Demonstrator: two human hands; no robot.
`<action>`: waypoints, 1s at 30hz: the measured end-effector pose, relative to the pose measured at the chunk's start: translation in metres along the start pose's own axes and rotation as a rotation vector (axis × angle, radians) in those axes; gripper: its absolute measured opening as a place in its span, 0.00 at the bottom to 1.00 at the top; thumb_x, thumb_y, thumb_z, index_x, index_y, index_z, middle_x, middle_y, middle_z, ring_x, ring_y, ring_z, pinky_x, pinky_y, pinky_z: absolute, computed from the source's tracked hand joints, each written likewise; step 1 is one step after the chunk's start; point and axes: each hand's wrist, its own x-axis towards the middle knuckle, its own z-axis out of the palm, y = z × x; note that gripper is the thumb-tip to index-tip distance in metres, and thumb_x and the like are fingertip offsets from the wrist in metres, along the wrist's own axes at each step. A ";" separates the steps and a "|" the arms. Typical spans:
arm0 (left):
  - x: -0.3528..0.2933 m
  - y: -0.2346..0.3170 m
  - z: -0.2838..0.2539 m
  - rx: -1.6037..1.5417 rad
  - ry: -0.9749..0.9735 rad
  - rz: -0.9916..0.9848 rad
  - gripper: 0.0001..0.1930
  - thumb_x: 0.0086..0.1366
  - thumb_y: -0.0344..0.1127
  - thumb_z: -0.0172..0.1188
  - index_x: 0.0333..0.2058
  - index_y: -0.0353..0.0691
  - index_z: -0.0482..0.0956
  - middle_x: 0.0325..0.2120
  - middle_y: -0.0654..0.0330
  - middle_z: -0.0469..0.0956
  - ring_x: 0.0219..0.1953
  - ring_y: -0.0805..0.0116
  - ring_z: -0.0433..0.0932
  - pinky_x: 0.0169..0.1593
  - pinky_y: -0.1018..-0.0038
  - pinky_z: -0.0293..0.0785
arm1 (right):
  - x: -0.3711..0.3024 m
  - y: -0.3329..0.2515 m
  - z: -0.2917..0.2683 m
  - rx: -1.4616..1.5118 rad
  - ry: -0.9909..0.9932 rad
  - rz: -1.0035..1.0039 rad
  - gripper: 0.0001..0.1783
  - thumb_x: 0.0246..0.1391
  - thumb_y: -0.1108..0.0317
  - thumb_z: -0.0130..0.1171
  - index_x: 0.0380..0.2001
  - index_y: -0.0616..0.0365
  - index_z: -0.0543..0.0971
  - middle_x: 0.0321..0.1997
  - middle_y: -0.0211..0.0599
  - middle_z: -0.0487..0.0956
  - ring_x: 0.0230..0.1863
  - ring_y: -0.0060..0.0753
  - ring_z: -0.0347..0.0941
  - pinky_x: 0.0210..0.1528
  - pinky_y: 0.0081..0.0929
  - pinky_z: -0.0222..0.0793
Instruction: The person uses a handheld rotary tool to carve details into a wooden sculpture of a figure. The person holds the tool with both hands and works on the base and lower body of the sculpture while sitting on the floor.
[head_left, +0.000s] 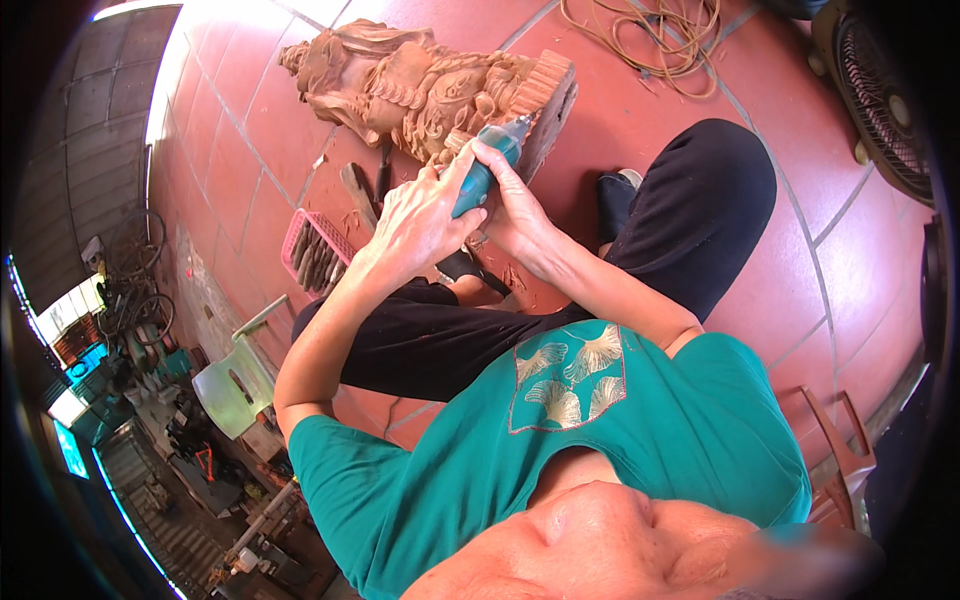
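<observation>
A carved brown wooden figure [430,85] lies on its side on the floor, its flat base toward the right. Both hands are wrapped around a teal handheld power tool [488,160], its narrow front end against or close to the base. My left hand [420,222] grips the tool's body from the left. On its other side my right hand [515,205] is closed, with its thumb along the top. Whether the tip touches the wood cannot be made out. Beside the figure lie slim wood-handled tools [357,192] and scattered wood shavings.
A pink basket [297,240] full of wooden-handled tools stands left of my knee. Coiled cable [660,45] lies at the far right, near a black fan [880,100]. A pale green chair [228,392] is at left; a brown plastic chair [845,460] is at right.
</observation>
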 end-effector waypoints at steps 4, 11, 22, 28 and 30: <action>-0.001 -0.002 0.002 0.006 0.011 -0.010 0.42 0.61 0.46 0.67 0.70 0.42 0.57 0.40 0.38 0.78 0.42 0.37 0.79 0.47 0.50 0.74 | 0.006 0.003 -0.002 0.008 -0.018 -0.013 0.27 0.55 0.46 0.70 0.50 0.49 0.75 0.47 0.31 0.80 0.49 0.32 0.78 0.57 0.40 0.71; -0.002 0.001 -0.002 0.001 0.009 -0.063 0.42 0.60 0.47 0.67 0.69 0.41 0.59 0.40 0.36 0.78 0.41 0.35 0.79 0.47 0.49 0.74 | 0.006 0.002 0.001 -0.002 -0.038 0.010 0.26 0.56 0.47 0.69 0.50 0.49 0.75 0.47 0.32 0.80 0.49 0.32 0.78 0.57 0.39 0.71; -0.002 -0.007 0.004 -0.002 0.108 -0.006 0.42 0.60 0.47 0.67 0.69 0.39 0.60 0.41 0.36 0.78 0.40 0.36 0.80 0.46 0.50 0.75 | 0.015 0.002 0.004 0.028 -0.076 0.038 0.23 0.57 0.51 0.70 0.47 0.52 0.76 0.46 0.37 0.81 0.48 0.34 0.80 0.57 0.39 0.74; -0.003 -0.005 0.001 0.009 0.097 -0.027 0.42 0.60 0.47 0.67 0.69 0.38 0.59 0.41 0.36 0.78 0.40 0.35 0.80 0.45 0.49 0.76 | 0.017 0.002 0.004 0.031 -0.084 0.034 0.23 0.56 0.51 0.70 0.47 0.51 0.76 0.46 0.35 0.81 0.49 0.34 0.80 0.57 0.39 0.74; -0.003 -0.006 0.003 0.011 0.110 -0.017 0.42 0.60 0.47 0.67 0.69 0.38 0.59 0.41 0.36 0.78 0.40 0.35 0.80 0.45 0.49 0.76 | 0.017 0.002 0.004 0.030 -0.088 0.032 0.24 0.56 0.51 0.71 0.47 0.51 0.76 0.46 0.34 0.81 0.49 0.34 0.80 0.57 0.39 0.75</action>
